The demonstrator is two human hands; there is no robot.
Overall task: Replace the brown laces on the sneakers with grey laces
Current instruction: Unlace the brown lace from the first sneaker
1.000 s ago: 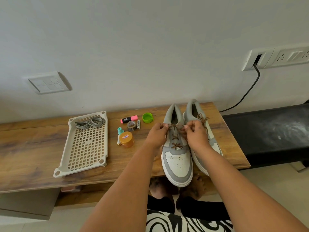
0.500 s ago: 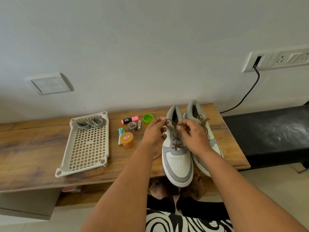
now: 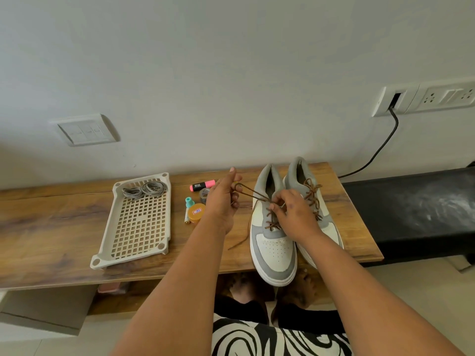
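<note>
The left hand (image 3: pixel 223 199) pinches the brown lace (image 3: pixel 253 195), drawing it leftward from the left sneaker (image 3: pixel 273 242) on the counter (image 3: pixel 51 222); the right hand (image 3: pixel 295 214) grips the crossings. Best pull steadily, one eyelet at a time. Grey laces (image 3: pixel 144 189) wait in the tray (image 3: pixel 133 255).

Right sneaker (image 3: pixel 312 201): forepart hidden behind right hand (image 3: pixel 295 217). Orange lid (image 3: pixel 196 212): label unreadable. Wall socket (image 3: pixel 447 95): cut off at right edge.

pink highlighter (image 3: pixel 202 186) | dark label, print illegible || orange tin (image 3: pixel 196 212) | label unreadable
</note>
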